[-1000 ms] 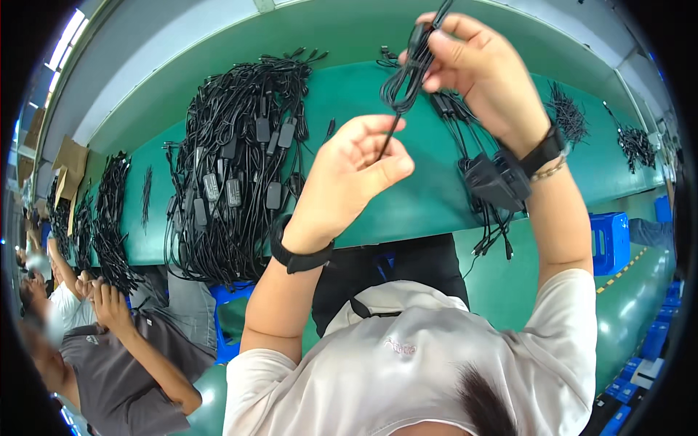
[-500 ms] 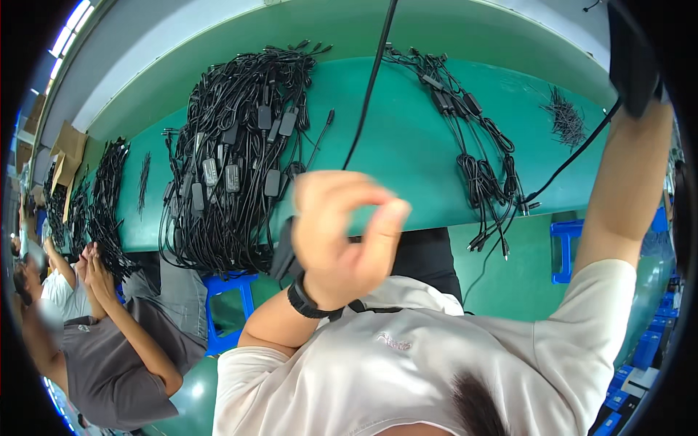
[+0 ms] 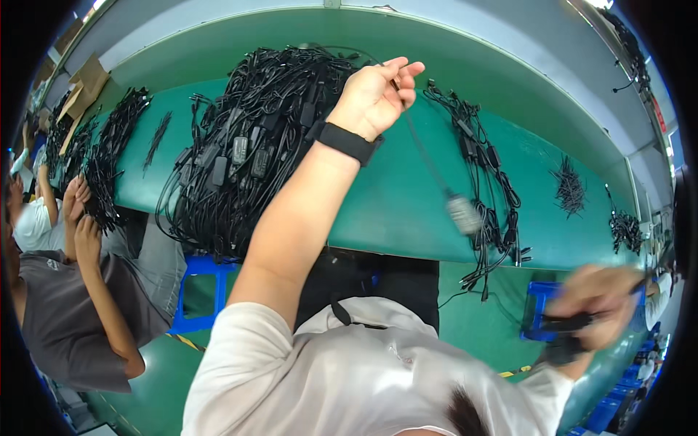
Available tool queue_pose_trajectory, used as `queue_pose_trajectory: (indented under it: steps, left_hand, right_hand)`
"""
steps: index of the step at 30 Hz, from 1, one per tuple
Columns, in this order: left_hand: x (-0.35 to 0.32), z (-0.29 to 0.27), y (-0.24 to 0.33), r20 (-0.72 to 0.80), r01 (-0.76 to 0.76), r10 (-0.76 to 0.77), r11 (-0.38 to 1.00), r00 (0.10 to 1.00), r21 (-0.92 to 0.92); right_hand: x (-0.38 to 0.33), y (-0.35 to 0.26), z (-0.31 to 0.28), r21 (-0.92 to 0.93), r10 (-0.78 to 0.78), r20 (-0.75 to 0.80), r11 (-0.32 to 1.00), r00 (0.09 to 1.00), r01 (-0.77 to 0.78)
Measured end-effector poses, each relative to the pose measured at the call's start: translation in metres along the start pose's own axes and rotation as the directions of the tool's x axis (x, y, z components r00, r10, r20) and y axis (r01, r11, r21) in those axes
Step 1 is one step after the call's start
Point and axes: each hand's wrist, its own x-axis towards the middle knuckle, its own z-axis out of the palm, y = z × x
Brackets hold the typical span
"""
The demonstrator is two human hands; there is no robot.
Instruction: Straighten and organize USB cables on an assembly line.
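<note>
My left hand (image 3: 382, 94) is raised over the far part of the green table, its fingers closed on a thin black cable. From that hand the cable runs down to the right to a blurred dark adapter box (image 3: 463, 213) hanging above the table. My right hand (image 3: 600, 301) is low at the right, beyond the table's near edge, smeared by motion. Dark shapes show at its fingers and wrist, too blurred to name. Left of my left hand lies a big heap of black cables with adapter boxes (image 3: 240, 150). A smaller bunch of cables (image 3: 472, 145) lies to its right.
Loose black ties (image 3: 569, 187) and another small cable bunch (image 3: 624, 231) lie at the table's right. A co-worker in a dark shirt (image 3: 73, 312) sits at the left near more cable heaps (image 3: 120, 138). Blue stools (image 3: 200, 294) stand below the table edge.
My left hand has moved up and forward from in front of my chest and now grips a cable. My right hand has swung down from the upper right. The view has shifted.
</note>
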Motion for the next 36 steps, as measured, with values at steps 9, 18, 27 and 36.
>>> queue_pose_trajectory:
  steps: [9,18,27,36]
  left_hand:
    - [0.011,0.013,-0.002,0.206,0.113,-0.212,0.906,0.955,0.407]
    - [-0.028,0.028,-0.047,0.276,0.093,-0.415,0.678,0.867,0.729]
    - [-0.035,0.012,-0.039,0.29,0.11,-0.313,0.828,0.904,0.55]
    - [-0.019,-0.011,-0.025,0.396,0.083,-0.067,0.996,0.916,-0.025]
  right_hand:
    - [-0.043,0.139,0.076,-0.589,0.249,0.215,0.805,0.944,-0.078]
    - [0.092,0.128,-0.013,-0.946,-0.437,-0.097,0.32,0.894,0.054]
    - [0.147,0.102,-0.064,-0.956,-0.217,0.036,0.278,0.975,0.097]
    - [0.131,0.144,-0.041,-0.937,0.017,0.145,0.322,0.989,0.132]
